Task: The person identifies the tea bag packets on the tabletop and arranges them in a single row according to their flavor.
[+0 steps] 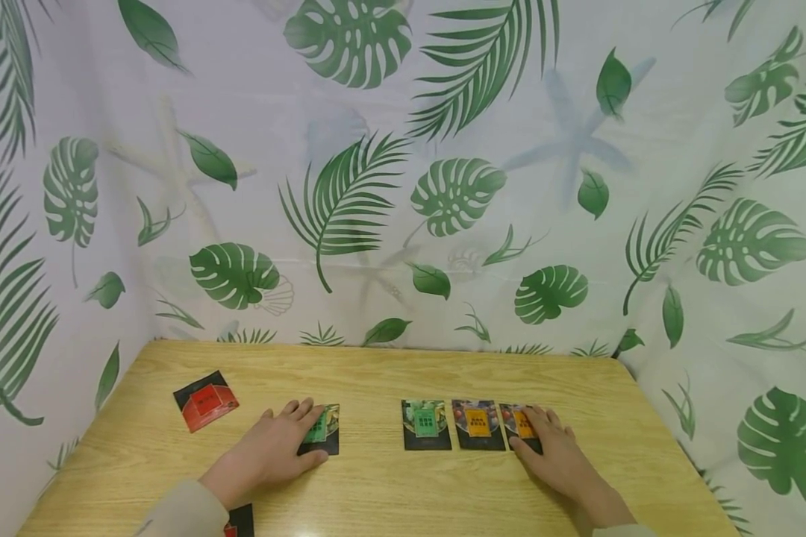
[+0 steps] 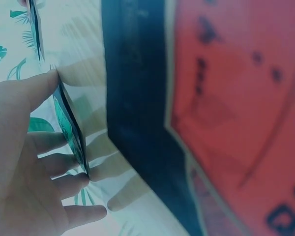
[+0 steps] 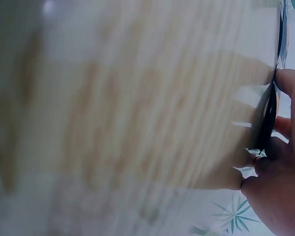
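My left hand rests on a green-and-black printed packet lying flat on the table, its fingers fairly straight and its thumb at the near edge. In the left wrist view, the thumb and fingertips reach opposite ends of that green packet. To the right, my right hand holds an orange-labelled packet by its edges, thumb at the left side and bent fingers across the far side. The right wrist view shows this dark packet edge-on between thumb and fingers. The hand partly covers its label.
Left of the held packet lie another orange-labelled packet and a green one, in a row. A red packet lies askew at the far left. Another red packet sits under the left forearm. Leaf-patterned cloth surrounds the wooden table.
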A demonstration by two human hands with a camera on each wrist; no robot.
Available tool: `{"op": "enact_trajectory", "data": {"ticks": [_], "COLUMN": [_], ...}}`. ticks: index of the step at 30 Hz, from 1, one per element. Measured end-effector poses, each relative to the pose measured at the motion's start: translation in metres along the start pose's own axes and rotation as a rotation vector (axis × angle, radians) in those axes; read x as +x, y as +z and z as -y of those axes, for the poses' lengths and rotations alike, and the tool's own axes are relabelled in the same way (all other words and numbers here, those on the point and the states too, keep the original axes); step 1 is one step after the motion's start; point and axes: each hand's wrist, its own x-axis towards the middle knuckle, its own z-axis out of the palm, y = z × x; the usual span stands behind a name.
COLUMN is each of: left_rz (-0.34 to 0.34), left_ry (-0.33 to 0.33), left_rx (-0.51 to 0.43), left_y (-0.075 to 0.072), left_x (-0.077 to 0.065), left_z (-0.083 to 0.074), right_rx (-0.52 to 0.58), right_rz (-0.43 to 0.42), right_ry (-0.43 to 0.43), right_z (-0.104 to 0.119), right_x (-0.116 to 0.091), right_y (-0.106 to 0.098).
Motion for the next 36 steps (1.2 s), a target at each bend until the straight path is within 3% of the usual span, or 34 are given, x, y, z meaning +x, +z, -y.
{"op": "enact_trajectory", "data": {"ticks": [36], "left_rz": [0.023], "left_ry": [0.008], "left_rx": [0.012], "left_y": [0.001], "left_x": [0.013], "left_z": [-0.017], "right_rx": [0.01], "right_rz": [0.008], "right_ry": [0.016], "right_z": [0.0], "right_x": [0.001], "right_y": [0.0]}}
